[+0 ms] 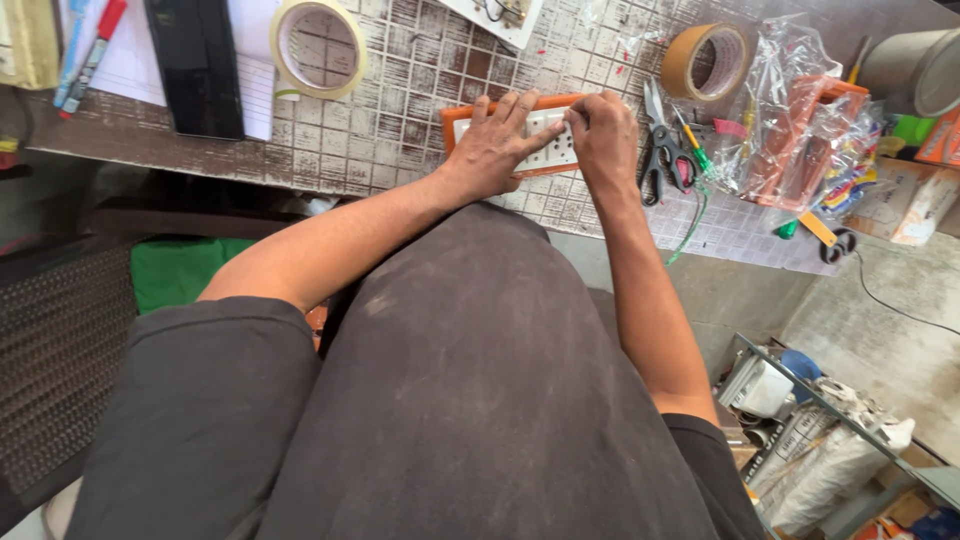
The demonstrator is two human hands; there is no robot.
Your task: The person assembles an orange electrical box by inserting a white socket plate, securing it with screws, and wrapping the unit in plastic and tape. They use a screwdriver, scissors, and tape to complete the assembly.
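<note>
An orange switch board [455, 118] with a white socket plate [556, 152] lies flat on the tiled tabletop [400, 110] near its front edge. My left hand [492, 145] rests spread over the board's left and middle part, pressing it down. Curled at the board's right end, my right hand [600, 135] has its fingertips pinched on the white plate; whether a small part or tool is in them is hidden.
Black-handled scissors [660, 150] lie just right of my right hand. Two tape rolls sit further back, a pale one [318, 48] and a brown one [708, 60]. Clear bags of orange parts [800, 130], screwdrivers, a black slab [195, 65] and markers [90, 50] lie around. A wire shelf [830, 440] stands lower right.
</note>
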